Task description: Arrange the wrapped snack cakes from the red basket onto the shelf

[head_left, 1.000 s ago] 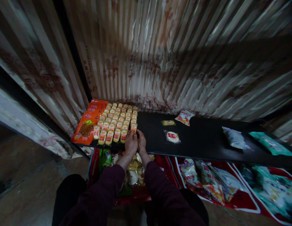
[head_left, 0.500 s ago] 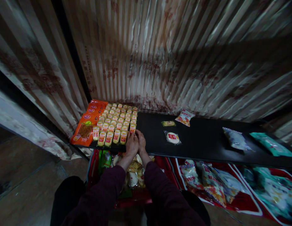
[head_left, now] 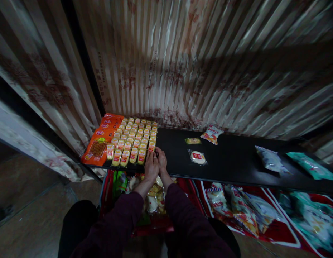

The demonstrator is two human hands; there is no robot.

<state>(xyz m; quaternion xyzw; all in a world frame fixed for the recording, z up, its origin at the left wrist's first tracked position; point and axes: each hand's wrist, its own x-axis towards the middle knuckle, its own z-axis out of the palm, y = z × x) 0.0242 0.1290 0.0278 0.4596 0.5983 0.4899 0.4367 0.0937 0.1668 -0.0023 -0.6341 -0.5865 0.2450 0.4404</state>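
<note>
Rows of small wrapped yellow cakes with red and white labels lie close together on the black shelf. At the front right corner of these rows, my left hand and my right hand press side by side, nearly touching. Both have their fingers bent and drawn together at the shelf's front edge, just below a wrapped cake in the last column. Whatever sits between or under the fingers is hidden by the hands.
Orange snack bags lie left of the cakes. A round white wrapped snack, a small yellow packet, a chip bag and two bags farther right rest on the shelf. Red baskets of snacks stand below.
Both hands stay at the front right corner of the cake rows, with only a slight shift of the fingers. The packages lie as before; the view moved a little.
</note>
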